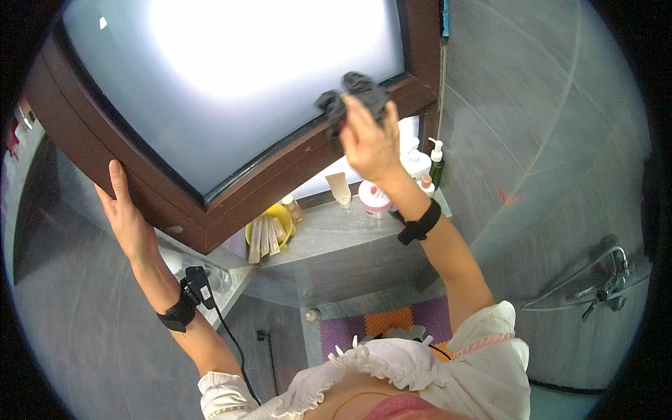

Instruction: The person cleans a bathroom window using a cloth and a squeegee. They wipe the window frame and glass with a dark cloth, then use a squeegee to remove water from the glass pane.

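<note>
My right hand (373,144) holds a bunched dark grey cloth (365,94) against the lower edge of a frosted window pane (226,126), near its right corner. The pane is set in a brown window sash (294,163) with a black seal, and bright light comes through it. At the sash's left edge, my left hand (128,220) rests with its thumb on the brown frame and its other fingers partly hidden behind it. Nothing shows in that hand. Both wrists wear black straps, and the left one carries a small black device with a cable.
On the grey stone sill (325,231) stand a yellow container (286,215) with sachets, a cosmetic tube (339,189), a round pink-and-white jar (374,199) and a green pump bottle (436,168). A shower mixer (604,294) is on the right wall. Purple-and-orange mats (388,320) lie below.
</note>
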Motion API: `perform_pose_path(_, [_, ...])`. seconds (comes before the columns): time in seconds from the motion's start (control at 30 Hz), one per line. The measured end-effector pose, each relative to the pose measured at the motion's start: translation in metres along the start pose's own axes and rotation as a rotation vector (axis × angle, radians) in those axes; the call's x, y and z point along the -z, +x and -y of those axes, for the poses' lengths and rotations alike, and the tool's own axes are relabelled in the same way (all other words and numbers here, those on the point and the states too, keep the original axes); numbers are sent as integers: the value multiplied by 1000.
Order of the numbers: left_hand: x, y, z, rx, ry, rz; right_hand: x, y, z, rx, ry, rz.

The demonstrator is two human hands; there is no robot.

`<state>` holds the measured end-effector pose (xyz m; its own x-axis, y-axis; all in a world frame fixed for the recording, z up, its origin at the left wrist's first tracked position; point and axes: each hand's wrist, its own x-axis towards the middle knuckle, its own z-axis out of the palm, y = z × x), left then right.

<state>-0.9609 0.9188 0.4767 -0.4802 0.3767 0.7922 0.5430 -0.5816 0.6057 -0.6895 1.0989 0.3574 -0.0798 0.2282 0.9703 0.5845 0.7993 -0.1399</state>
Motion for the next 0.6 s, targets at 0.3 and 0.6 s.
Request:
perform_pose_path(0.3, [-2, -1, -1, 15, -26, -3, 7, 6, -89, -163, -204, 11])
perform_pose_path(0.6, [-8, 3, 3, -58, -121, 77, -8, -1, -12, -167, -111, -37])
